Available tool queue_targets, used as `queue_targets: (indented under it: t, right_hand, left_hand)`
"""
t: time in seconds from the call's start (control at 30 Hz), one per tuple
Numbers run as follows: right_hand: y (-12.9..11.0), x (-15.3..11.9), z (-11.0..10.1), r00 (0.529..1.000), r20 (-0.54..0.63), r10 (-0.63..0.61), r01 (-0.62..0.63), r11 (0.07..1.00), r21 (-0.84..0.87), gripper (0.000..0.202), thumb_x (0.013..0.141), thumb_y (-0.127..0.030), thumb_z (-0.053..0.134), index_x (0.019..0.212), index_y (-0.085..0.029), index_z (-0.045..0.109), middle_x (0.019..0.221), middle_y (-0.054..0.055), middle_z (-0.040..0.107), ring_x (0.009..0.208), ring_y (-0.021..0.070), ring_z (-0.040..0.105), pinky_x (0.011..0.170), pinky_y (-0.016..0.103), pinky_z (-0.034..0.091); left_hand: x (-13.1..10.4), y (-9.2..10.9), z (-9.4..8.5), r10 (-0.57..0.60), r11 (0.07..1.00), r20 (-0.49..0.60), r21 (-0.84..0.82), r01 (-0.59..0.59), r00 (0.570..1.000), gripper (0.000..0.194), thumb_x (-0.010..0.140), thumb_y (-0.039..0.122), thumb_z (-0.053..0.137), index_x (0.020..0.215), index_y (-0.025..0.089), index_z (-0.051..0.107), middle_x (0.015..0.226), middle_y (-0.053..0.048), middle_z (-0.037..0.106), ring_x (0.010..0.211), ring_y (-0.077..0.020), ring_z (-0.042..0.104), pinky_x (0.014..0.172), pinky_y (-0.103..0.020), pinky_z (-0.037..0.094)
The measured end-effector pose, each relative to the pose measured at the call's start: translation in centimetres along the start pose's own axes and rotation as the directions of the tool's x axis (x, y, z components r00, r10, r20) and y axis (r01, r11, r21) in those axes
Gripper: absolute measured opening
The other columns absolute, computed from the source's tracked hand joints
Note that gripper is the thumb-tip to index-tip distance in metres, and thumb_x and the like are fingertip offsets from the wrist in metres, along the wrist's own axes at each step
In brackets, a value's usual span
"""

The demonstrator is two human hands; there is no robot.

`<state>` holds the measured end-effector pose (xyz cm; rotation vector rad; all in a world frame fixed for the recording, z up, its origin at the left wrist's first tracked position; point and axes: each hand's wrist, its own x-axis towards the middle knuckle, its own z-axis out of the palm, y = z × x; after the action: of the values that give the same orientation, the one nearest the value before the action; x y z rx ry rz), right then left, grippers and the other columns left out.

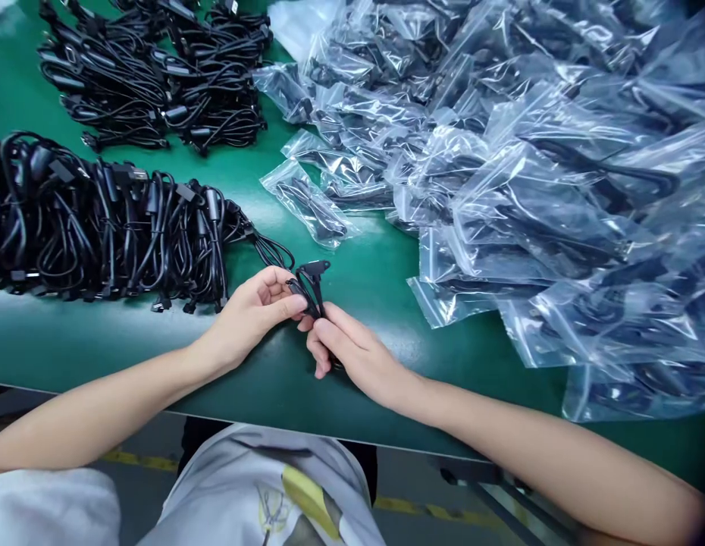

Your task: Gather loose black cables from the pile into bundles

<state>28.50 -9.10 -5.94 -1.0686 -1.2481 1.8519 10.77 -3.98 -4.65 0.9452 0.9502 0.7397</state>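
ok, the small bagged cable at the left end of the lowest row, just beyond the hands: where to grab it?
I'd pinch the bag across its middle, over the dark cable, from the near left. The upper-left end looks like mostly loose film, and neighbouring bags crowd its far right side.
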Motion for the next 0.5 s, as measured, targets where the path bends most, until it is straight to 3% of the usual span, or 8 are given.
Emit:
queue_targets:
  t: [0.23,0.5]
  right_hand:
    - [0.24,0.84,0.6,0.998,-0.048,0.049,-0.04,0.984,0.176,0.038,0.095,-0.056,0.052,0.094,-0.018,0.054,0.063,-0.006,0.047,0.053,0.0093,0.047,0.053,0.025,0.056]
    - [0.25,1.03,0.79,0.999,-0.027,0.03,-0.027,0.992,0.125,0.038,0.095,-0.055,0.054,0.09,-0.018,0.056,0.062,-0.006,0.046,0.053,0.0086,0.046,0.05,0.023,0.053]
  left_hand:
    - [-0.22,0.19,-0.02,0.026,0.997,-0.024,-0.071,-0.027,0.999,0.028,0.076,0.028,0.083,0.089,0.014,0.063,0.078,0.0,0.068,0.073,-0.0107,0.06,0.075,-0.024,0.047]
    - [-0.66,-0.26,-0.14,0.072,0.991,-0.07,-0.111,-0.08,0.995,0.027,0.075,0.022,0.083,0.086,0.017,0.059,0.081,0.003,0.068,0.076,-0.0093,0.061,0.075,-0.022,0.047]
